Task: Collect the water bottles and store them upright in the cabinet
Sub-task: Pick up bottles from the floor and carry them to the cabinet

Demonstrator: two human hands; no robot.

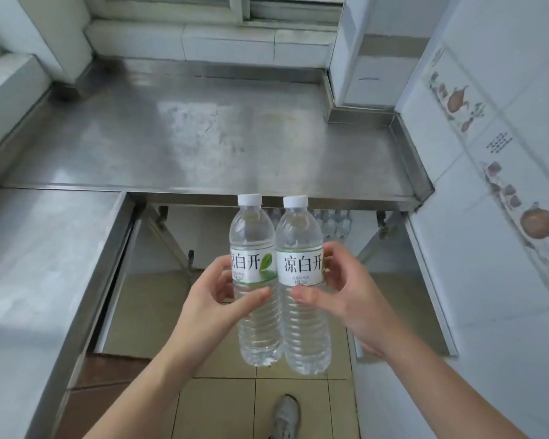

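Steel surface (203, 137) up top, scuffed and dull, bare across its whole span, raised lip along the right edge. White tiled sills behind, window frame above. Below the front edge, open cabinet (178, 236) with both doors swung wide, pale interior, more bottles (336, 221) lined up upright deep at the back right, too small to count. Tan floor tiles beneath, a grey shoe (286, 416) at the bottom.

Left hand (216, 296) wrapped round the left bottle (254, 280), thumb across the front, fingers curled behind the label. Right hand (339, 289) clamped on the right bottle (301, 280), thumb pressed on the ribbed body, fingers hooked round the far side. Both bottles upright, side by side and touching, held in the air in front of the cabinet opening. Clear ribbed plastic, white screw caps, white labels with black characters and a green leaf. Far right, white wall tiles (488, 153) with brown teapot prints.
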